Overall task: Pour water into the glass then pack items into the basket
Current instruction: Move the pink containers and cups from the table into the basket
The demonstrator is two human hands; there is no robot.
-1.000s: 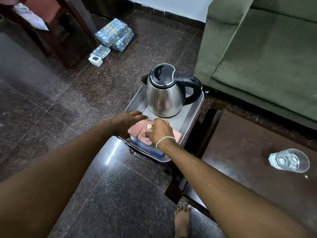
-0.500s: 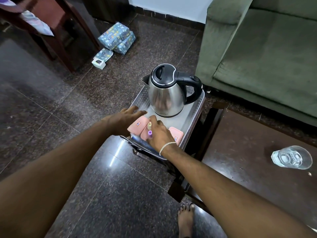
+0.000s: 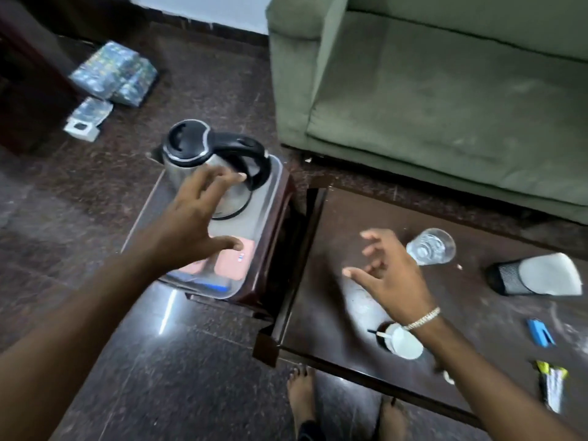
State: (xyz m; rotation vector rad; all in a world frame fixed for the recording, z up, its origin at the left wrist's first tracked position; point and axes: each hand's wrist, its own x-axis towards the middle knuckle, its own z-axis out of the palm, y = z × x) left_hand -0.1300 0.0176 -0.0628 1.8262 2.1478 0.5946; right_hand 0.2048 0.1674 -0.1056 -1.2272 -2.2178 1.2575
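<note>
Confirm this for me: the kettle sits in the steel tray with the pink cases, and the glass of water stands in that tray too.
Not quite. The head view shows the glass on the dark wooden table, beyond the right hand. The kettle does sit in the steel tray with the pink cases.

A dark wooden table (image 3: 366,218) bears a glass (image 3: 431,246) just beyond the right hand's fingertips (image 3: 366,233); a white-lidded cup (image 3: 402,340) near the wrist; blue clip (image 3: 541,332) farther right.
</note>
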